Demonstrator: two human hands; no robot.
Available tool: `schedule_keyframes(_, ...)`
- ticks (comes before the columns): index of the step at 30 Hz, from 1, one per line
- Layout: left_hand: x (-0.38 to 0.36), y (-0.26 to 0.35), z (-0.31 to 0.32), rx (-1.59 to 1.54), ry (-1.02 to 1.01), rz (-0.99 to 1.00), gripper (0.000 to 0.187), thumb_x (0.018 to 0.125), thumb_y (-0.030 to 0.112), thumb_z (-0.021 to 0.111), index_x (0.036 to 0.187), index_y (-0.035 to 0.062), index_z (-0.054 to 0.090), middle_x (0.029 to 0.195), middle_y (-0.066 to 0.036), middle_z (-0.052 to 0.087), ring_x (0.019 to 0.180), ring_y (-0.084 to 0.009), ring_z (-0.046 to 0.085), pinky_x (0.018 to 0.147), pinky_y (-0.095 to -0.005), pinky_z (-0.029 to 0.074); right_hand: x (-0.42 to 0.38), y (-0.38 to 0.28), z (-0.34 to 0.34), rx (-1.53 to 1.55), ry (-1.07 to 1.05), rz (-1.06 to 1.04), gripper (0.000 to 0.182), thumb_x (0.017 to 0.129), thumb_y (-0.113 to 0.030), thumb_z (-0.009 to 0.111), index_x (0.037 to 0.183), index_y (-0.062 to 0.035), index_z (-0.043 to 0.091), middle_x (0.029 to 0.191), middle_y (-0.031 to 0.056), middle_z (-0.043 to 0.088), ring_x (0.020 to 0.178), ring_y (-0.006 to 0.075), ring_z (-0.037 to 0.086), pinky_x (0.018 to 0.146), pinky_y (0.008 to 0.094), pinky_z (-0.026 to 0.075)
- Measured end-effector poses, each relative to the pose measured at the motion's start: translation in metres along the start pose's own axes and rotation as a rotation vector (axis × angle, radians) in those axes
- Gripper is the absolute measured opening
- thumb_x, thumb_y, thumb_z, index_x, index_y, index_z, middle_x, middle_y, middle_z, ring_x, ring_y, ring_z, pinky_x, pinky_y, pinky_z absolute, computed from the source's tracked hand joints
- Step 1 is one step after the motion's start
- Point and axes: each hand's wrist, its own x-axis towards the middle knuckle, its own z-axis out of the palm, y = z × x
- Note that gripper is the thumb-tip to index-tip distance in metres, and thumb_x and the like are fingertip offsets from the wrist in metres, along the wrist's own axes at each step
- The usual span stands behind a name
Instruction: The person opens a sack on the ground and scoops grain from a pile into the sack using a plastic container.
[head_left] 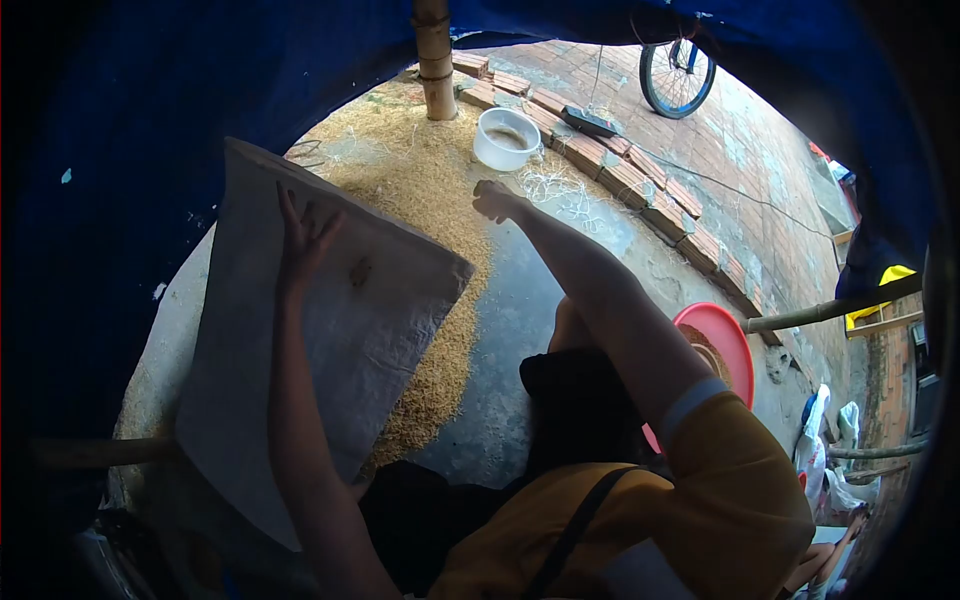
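Note:
A large pale grey board [345,285] with a thick, rough edge stands tilted on the left. My left hand [306,232] lies against its face near the top, fingers spread and gripping nothing. Farther right, my right hand [494,200] is held out over the floor with its fingers curled closed; whatever may be in them is too small to make out. Just beyond it stands a translucent white bucket [487,150] with some pale contents. Straw-coloured grain or husks [440,345] cover the ground along the board's right edge.
A bamboo post [435,60] rises behind the husks. Rows of red bricks [625,180] border the floor, with tangled white string [560,190] beside them. A pink-red basin [735,345] sits at my right. A bicycle wheel [678,80] shows beyond; blue tarpaulin [110,130] hangs around.

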Motion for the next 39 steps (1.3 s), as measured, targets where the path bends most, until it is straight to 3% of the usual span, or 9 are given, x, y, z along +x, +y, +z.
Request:
schedule_keyframes(2, 0.006, -0.053, -0.019, 1.079, -0.16, 0.263, 0.119, 0.056, 0.031, 0.077, 0.132, 0.0105, -0.012, 0.135, -0.026, 0.009, 0.125, -0.0408, 0.014, 0.096, -0.0498, 0.022, 0.006, 0.008, -0.002, -0.023, 0.003, 0.0, 0.039, 0.073, -0.017, 0.046, 0.11, -0.005, 0.045, 0.086, 0.0122, 0.057, 0.069, 0.0196, 0.06, 0.055, 0.0308, 0.053)
schedule_keyframes(3, 0.002, -0.052, -0.013, 1.085, -0.17, 0.271, 0.119, 0.056, 0.031, 0.077, 0.132, 0.0105, -0.012, 0.135, -0.026, 0.009, 0.125, -0.0408, 0.014, 0.096, -0.0498, 0.022, 0.009, 0.012, -0.003, -0.058, 0.0, -0.004, 0.039, 0.073, -0.017, 0.045, 0.11, -0.005, 0.045, 0.085, 0.0114, 0.057, 0.069, 0.0193, 0.06, 0.054, 0.0306, 0.053)
schedule_keyframes(5, -0.012, -0.054, 0.002, 1.495, -0.328, -0.473, 0.128, 0.045, 0.041, 0.08, 0.133, 0.0107, -0.007, 0.137, -0.024, -0.006, 0.125, -0.0448, -0.001, 0.094, -0.0618, 0.011, 0.016, 0.02, -0.005, -0.044, -0.005, 0.005, 0.039, 0.073, -0.017, 0.045, 0.11, -0.0038, 0.045, 0.09, 0.012, 0.057, 0.072, 0.0212, 0.06, 0.053, 0.0309, 0.053)
schedule_keyframes(8, -0.024, -0.074, 0.007, 1.67, -0.282, -0.406, 0.128, 0.044, 0.044, 0.079, 0.134, 0.0116, -0.006, 0.137, -0.023, -0.003, 0.125, -0.0442, -0.001, 0.09, -0.0673, 0.007, 0.023, 0.03, -0.011, -0.165, 0.038, -0.033, 0.04, 0.074, -0.015, 0.044, 0.111, -0.0015, 0.045, 0.1, 0.0156, 0.053, 0.082, 0.0247, 0.057, 0.051, 0.0316, 0.053)
schedule_keyframes(14, -0.017, -0.084, 0.013, 1.624, -0.148, -0.317, 0.124, 0.046, 0.038, 0.079, 0.134, 0.0128, -0.004, 0.138, -0.021, 0.0, 0.127, -0.0379, 0.008, 0.095, -0.0603, 0.015, 0.031, 0.044, -0.019, -0.19, 0.117, -0.076, 0.043, 0.072, -0.012, 0.042, 0.113, 0.0016, 0.042, 0.111, 0.0212, 0.044, 0.102, 0.029, 0.046, 0.049, 0.0309, 0.052)
schedule_keyframes(16, -0.014, -0.089, 0.018, 1.618, -0.135, -0.276, 0.121, 0.047, 0.036, 0.079, 0.134, 0.0104, -0.003, 0.137, -0.021, 0.004, 0.126, -0.037, 0.012, 0.096, -0.0561, 0.018, 0.027, 0.046, -0.024, -0.204, 0.103, -0.047, 0.041, 0.074, -0.012, 0.042, 0.112, 0.0033, 0.041, 0.116, 0.0232, 0.043, 0.113, 0.0336, 0.037, 0.093, 0.0371, 0.034)
schedule_keyframes(28, 0.01, -0.109, 0.037, 1.729, -0.203, -0.169, 0.11, 0.051, 0.042, 0.076, 0.131, 0.002, 0.012, 0.134, -0.017, 0.021, 0.125, -0.0304, 0.02, 0.101, -0.0415, 0.021, 0.073, 0.08, -0.031, -0.217, 0.22, -0.028, 0.042, 0.072, -0.011, 0.046, 0.113, 0.0001, 0.039, 0.118, 0.0152, 0.038, 0.107, 0.0296, 0.045, 0.086, 0.038, 0.042)
schedule_keyframes(32, 0.006, -0.11, 0.032, 1.637, -0.188, -0.004, 0.107, 0.051, 0.042, 0.076, 0.13, 0.0002, 0.018, 0.133, -0.018, 0.022, 0.125, -0.0298, 0.019, 0.103, -0.039, 0.016, 0.076, 0.077, -0.048, -0.227, 0.16, -0.009, 0.051, 0.069, -0.005, 0.044, 0.118, 0.0014, 0.036, 0.133, 0.0198, 0.022, 0.109, 0.0342, 0.043, 0.089, 0.0383, 0.038)
schedule_keyframes(39, 0.013, -0.112, 0.04, 1.639, -0.17, -0.058, 0.107, 0.051, 0.042, 0.075, 0.129, -0.0017, 0.017, 0.133, -0.018, 0.022, 0.126, -0.0296, 0.017, 0.104, -0.0399, 0.014, 0.111, 0.093, -0.057, -0.32, 0.154, -0.03, 0.041, 0.068, -0.009, 0.046, 0.107, 0.0035, 0.045, 0.134, 0.0224, 0.02, 0.1, 0.0347, 0.049, 0.084, 0.0391, 0.041)
